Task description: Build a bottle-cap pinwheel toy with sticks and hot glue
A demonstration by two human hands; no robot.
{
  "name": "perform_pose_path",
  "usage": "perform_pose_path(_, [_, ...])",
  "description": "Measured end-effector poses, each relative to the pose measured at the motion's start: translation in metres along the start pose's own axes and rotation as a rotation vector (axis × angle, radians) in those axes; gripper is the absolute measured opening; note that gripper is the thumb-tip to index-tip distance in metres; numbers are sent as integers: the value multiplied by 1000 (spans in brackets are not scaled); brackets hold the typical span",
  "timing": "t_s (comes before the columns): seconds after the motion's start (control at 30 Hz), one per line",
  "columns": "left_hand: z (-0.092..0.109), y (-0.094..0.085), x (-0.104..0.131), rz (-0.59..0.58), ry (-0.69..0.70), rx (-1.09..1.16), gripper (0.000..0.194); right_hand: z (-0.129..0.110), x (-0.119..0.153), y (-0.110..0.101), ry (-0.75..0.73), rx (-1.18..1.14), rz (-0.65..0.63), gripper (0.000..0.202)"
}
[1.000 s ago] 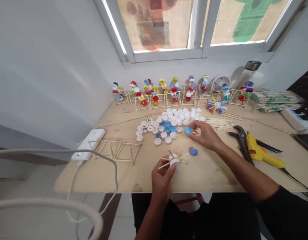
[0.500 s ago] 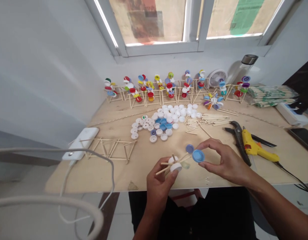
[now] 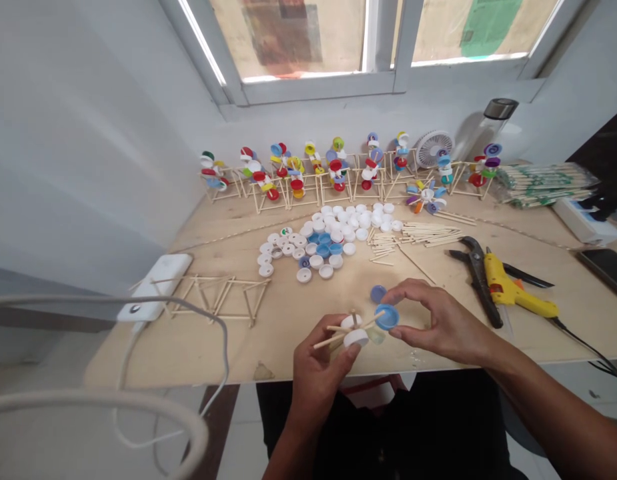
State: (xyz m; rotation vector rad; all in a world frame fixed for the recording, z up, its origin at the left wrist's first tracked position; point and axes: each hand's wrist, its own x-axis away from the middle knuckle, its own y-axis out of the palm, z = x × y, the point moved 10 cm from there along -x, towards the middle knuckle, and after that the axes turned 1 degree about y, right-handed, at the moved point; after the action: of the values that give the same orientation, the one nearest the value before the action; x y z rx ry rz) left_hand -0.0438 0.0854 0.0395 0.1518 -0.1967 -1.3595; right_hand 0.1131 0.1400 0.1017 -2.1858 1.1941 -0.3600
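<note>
Left hand (image 3: pixel 315 357), fingers closed, grips 2 white round plastic caps (image 3: pixel 357 339) with thin wooden spokes (image 3: pixel 328 342), likely for steadiness. Right hand (image 3: pixel 445 325), thumb and finger parted, pinches light-blue round plastic cap (image 3: pixel 389 320) by rim, apparently leaving inside open toward spoke tip.

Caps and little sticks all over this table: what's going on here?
A person's left hand holds a hub of two white caps with sticks poking out. The right hand pinches a blue cap at one stick's tip; whether it is attached, I can't tell. Beyond lie loose caps, with colorful cap wheels on stick frames behind them. A glue gun lies to the right.
</note>
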Motion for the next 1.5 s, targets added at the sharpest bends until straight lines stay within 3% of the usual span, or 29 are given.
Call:
perform_pose_path(0.3, [-2,3,0,-105,9,-67,26,-1,2,7,-35,31,5,25])
perform_pose_path(0.77, [-14,1,-1,-107,-70,-45,20,6,8,8,-10,23,-15,31])
perform_pose_path(0.93, [-16,8,-5,-237,-123,-149,25,5,9,3,23,-19,-40,32])
perform_pose_path(1.17, [4,24,-12,-378,-96,-276,25,-5,5,21,-18,-3,-130,25])
perform_pose_path(1.37, [-5,19,-12,-324,-124,-210,28,0,5,26,64,-20,-63,22])
perform_pose_path(1.5, [-17,20,-5,-287,-227,36,37,4,6,26,114,-89,0,17])
